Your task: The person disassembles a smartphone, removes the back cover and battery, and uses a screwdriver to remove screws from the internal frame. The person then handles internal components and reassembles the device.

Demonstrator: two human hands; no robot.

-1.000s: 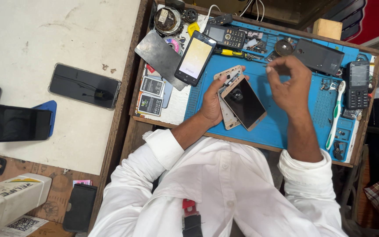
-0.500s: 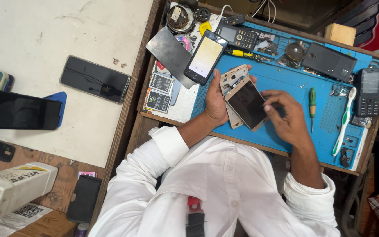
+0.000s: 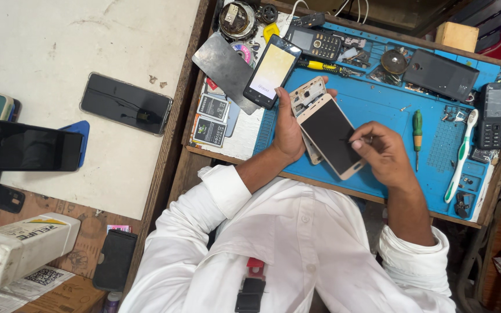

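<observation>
So in the middle of the frame the left hand (image 3: 288,130) is wrapped around a gold-edged smartphone (image 3: 331,136), dark screen facing up, fingers curled round its upper edge and the palm cupping the left side. There's a second piece tucked behind it, looks like a phone frame or back shell (image 3: 307,93) with cutouts, sticking out at the top; the left hand holds both together. The phone sits tilted, its lower end pointing toward the lower right, hovering just over the blue work mat (image 3: 378,110).

The right hand (image 3: 381,153) is pinched tight around a thin tool (image 3: 358,139), fingers close together, tip touching the screen near the phone's right edge. Can't tell exactly what the tool is, it's too small.

Around it: a lit smartphone (image 3: 273,71) lies just above the left hand, partly on a grey metal plate (image 3: 224,66). Right of the hands there's a green-handled screwdriver (image 3: 417,128) and a white and green toothbrush (image 3: 462,153) on the mat. Two keypad phones up there too, one at top centre (image 3: 315,42) and one at the far right (image 3: 496,115), plus a dark phone back cover (image 3: 440,74). Two small batteries (image 3: 210,119) sit left of the mat. Over on the white table (image 3: 47,46) at the left lies a black smartphone (image 3: 126,103), well apart from the hands.
</observation>
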